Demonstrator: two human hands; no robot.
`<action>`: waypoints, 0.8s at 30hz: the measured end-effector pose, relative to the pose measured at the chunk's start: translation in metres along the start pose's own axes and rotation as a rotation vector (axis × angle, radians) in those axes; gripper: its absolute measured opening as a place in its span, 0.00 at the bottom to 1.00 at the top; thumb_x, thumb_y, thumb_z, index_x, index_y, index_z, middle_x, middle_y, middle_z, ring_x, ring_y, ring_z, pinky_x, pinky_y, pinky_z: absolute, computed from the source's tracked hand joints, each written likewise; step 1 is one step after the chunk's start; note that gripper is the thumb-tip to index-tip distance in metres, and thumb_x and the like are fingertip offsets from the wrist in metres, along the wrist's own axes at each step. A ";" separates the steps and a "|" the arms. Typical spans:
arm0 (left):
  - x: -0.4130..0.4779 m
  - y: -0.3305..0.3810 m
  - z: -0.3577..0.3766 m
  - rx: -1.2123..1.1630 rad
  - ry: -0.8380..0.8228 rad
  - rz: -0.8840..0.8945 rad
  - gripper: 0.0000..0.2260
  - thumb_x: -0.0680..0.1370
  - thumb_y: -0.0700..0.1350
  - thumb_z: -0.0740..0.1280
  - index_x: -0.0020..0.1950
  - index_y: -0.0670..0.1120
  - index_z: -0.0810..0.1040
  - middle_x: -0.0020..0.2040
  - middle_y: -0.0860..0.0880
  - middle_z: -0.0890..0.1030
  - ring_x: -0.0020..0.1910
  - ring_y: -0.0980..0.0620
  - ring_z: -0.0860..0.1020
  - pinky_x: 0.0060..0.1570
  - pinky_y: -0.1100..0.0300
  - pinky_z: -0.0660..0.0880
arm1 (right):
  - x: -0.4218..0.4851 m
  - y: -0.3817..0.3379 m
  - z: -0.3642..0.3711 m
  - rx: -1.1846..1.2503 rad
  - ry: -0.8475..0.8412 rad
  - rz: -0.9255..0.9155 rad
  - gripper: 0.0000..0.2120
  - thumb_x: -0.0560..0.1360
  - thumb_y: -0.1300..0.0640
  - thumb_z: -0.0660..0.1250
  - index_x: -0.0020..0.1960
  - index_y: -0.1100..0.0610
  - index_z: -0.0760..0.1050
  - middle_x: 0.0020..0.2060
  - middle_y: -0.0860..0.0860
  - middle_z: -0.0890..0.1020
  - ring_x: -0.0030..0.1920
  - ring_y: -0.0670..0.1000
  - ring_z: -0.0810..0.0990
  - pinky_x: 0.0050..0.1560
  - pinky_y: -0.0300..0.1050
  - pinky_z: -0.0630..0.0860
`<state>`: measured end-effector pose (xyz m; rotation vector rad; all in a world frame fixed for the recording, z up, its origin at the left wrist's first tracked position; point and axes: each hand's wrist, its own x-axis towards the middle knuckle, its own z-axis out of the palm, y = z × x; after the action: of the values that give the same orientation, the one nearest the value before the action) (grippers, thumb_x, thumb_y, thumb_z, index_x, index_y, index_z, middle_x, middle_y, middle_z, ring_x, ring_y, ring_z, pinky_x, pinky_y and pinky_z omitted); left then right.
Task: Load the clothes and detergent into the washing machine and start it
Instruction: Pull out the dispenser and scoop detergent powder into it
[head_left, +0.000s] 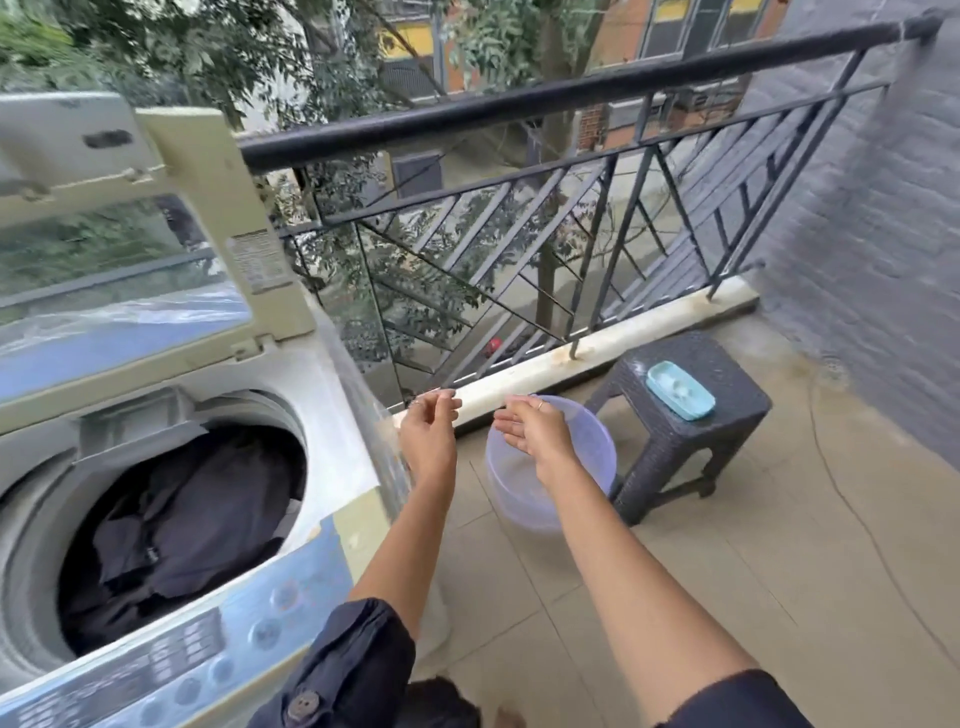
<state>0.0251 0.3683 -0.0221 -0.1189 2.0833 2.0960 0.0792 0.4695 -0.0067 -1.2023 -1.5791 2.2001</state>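
Risk first: no detergent container is identifiable anywhere in view, so the load could be started without it. The lid (130, 270) stands raised at 10 o'clock and must come down before a start. The control panel (208, 660) lies at 7 o'clock directly under the left forearm, so a careless sweep of the sleeve, or drips if the hands are wet, could touch its buttons. The purple basin (597, 441) sits on the floor tiles just below centre, close to where the person stands, and could be kicked or tipped; whether it holds water cannot be told. The clothes (182, 519), dark garments, already lie piled inside the drum of the washing machine (332, 410) at 8 o'clock. Both hands are away from the machine. The left hand (428, 434) hangs beside the machine's right corner, at 9 o'clock of the basin, its fingers (447, 402) loosely curled and holding nothing. The right hand (535, 431) is over the basin, fingers (506, 418) nearly straight, slightly apart, touching nothing visible. A stool (727, 364) carrying a teal soap dish (680, 389) stands at 3 o'clock of the basin.
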 end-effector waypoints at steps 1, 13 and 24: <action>0.000 -0.004 0.007 0.012 -0.007 -0.022 0.05 0.78 0.42 0.64 0.46 0.43 0.78 0.40 0.47 0.82 0.41 0.51 0.79 0.48 0.58 0.75 | 0.004 0.001 -0.009 0.007 0.023 0.003 0.10 0.77 0.62 0.61 0.56 0.63 0.76 0.46 0.59 0.79 0.41 0.52 0.79 0.42 0.37 0.74; 0.032 -0.056 0.197 0.054 -0.185 -0.317 0.12 0.80 0.41 0.54 0.48 0.40 0.77 0.33 0.46 0.77 0.32 0.49 0.75 0.34 0.61 0.66 | 0.104 -0.021 -0.153 0.093 0.269 0.050 0.08 0.78 0.62 0.59 0.43 0.57 0.75 0.35 0.54 0.78 0.35 0.48 0.77 0.32 0.35 0.73; 0.081 -0.079 0.393 0.376 -0.445 -0.293 0.19 0.83 0.47 0.52 0.52 0.41 0.80 0.47 0.45 0.82 0.49 0.46 0.80 0.55 0.57 0.71 | 0.228 -0.063 -0.298 0.210 0.558 0.150 0.10 0.76 0.64 0.61 0.54 0.65 0.77 0.35 0.55 0.78 0.36 0.52 0.78 0.34 0.38 0.69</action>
<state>-0.0115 0.7664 -0.1095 0.0836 1.9930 1.3852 0.1170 0.8367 -0.1004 -1.7116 -1.0382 1.8142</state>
